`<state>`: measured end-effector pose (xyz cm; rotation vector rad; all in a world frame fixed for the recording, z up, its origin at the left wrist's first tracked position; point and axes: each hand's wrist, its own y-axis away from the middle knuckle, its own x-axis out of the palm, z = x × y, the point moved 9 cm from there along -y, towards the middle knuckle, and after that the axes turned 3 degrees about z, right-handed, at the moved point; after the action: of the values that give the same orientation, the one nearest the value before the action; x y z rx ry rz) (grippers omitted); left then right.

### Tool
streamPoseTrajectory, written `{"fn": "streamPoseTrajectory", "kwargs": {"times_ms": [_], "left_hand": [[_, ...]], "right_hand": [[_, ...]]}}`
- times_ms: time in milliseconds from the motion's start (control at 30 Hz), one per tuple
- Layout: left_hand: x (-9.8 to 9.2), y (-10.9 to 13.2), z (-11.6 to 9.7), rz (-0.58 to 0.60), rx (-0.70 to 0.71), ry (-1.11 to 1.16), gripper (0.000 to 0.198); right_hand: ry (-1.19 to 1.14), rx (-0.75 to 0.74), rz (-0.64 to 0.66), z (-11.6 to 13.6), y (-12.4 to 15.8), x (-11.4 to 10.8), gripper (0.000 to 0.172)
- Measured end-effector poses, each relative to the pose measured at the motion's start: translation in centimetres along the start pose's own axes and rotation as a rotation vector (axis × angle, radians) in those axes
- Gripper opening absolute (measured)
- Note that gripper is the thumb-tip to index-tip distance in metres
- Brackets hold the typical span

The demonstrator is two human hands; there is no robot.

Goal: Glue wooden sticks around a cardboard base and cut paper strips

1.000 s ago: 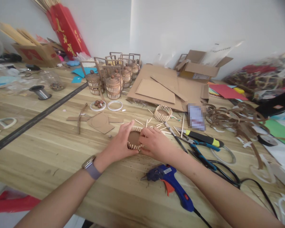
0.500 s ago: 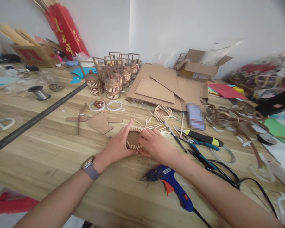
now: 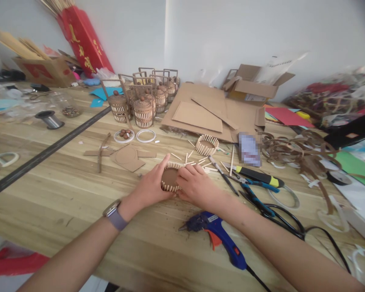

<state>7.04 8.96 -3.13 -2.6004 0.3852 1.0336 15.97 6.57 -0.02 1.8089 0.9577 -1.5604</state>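
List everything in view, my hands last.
Front stick ring: one, pale and brown, centre
Back stick ring: one, pale and brown, beyond
Loose sticks: several, pale, centre
Lidded baskets: several, brown and cream, back
Plain rings: two, white, left of centre
Balls: several, brown, inside one plain ring
Cardboard sheets: several, brown, back
Cartons: two, brown, back left, back right
Glue gun: one, blue, front
Pliers: one, blue-black, right
Knife: one, black-yellow, right
Spool: one, silver-black, left
Strips: many, brown, right
Package: one, red-gold, back left
Table: one, tan, beneath
Other clutter: mixed, mostly edges
Watch: one, purple strap, left wrist
Left hand: one, at front stick ring's left
Right hand: one, at front stick ring's right
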Motion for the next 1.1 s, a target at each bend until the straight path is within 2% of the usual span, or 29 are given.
{"fn": "streamPoseTrajectory", "kwargs": {"times_ms": [300, 800, 933, 1033, 1100], "left_hand": [[0.2, 0.0, 0.1, 0.035, -0.040, 0.012, 0.120], [0.1, 0.0, 0.0, 0.007, -0.033, -0.002, 0.116], [0.0, 0.3, -0.1, -0.022, 0.024, -0.026, 0.117], [0.1, 0.5, -0.7, -0.040, 0.089, -0.071, 0.120], [0.2, 0.7, -1.0, -0.060, 0.106, -0.095, 0.124]], "right_hand": [[0.000, 0.011, 0.046, 0.1, -0.4, 0.3, 0.014], [-0.014, -0.003, -0.008, 0.1, -0.2, 0.4, 0.013], [-0.112, 0.021, -0.112, -0.5, 1.1, -1.3, 0.016], [-0.209, 0.123, -0.245, -2.4, 3.5, -3.1, 0.024], [-0.220, 0.210, -0.291, -3.7, 5.4, -3.7, 0.020]]}}
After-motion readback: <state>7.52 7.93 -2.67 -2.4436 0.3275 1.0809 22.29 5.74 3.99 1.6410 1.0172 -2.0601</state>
